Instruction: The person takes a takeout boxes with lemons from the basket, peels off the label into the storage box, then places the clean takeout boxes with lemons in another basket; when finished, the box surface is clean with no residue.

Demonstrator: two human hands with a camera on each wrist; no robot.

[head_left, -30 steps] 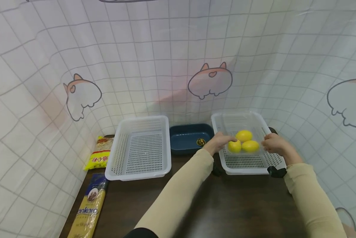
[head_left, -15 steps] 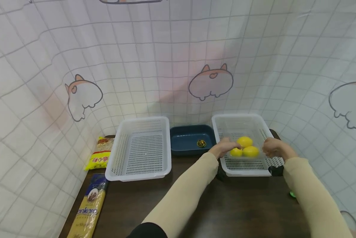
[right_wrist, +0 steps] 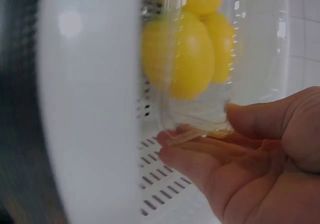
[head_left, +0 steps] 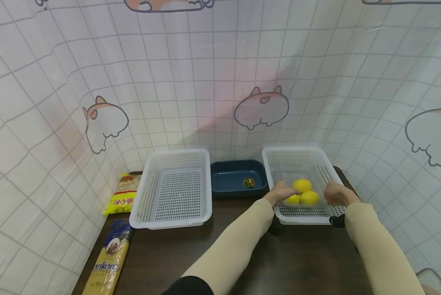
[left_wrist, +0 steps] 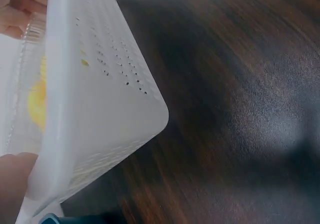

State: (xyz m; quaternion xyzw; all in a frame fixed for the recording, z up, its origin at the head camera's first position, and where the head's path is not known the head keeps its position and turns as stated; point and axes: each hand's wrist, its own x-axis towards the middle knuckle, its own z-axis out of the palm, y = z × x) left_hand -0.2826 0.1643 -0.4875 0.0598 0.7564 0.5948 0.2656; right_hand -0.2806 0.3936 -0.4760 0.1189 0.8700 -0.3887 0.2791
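Observation:
Three yellow lemons (head_left: 309,198) lie in a clear plastic box (right_wrist: 212,109), which sits within the right white basket (head_left: 305,221). At the box's left side is my left hand (head_left: 279,192), its thumb over the edge and its other fingers mostly hidden. My right hand (head_left: 336,194) pinches the opposite end of the box. The right wrist view shows that thumb on the rim and the fingers (right_wrist: 192,154) curled beneath, above the slotted basket floor. In the left wrist view, the left thumb (left_wrist: 15,179) shows beside the basket's rim.
A second white basket (head_left: 169,225) stands to the left. Between the baskets is a dark blue dish (head_left: 229,193) with a small round black-and-gold piece (head_left: 248,182). A yellow food packet (head_left: 121,201) and a long pasta packet (head_left: 106,264) lie at the left table edge.
Both hands have brought the box of lemons lower and nearer the front of the right basket. The head view has tilted slightly upward.

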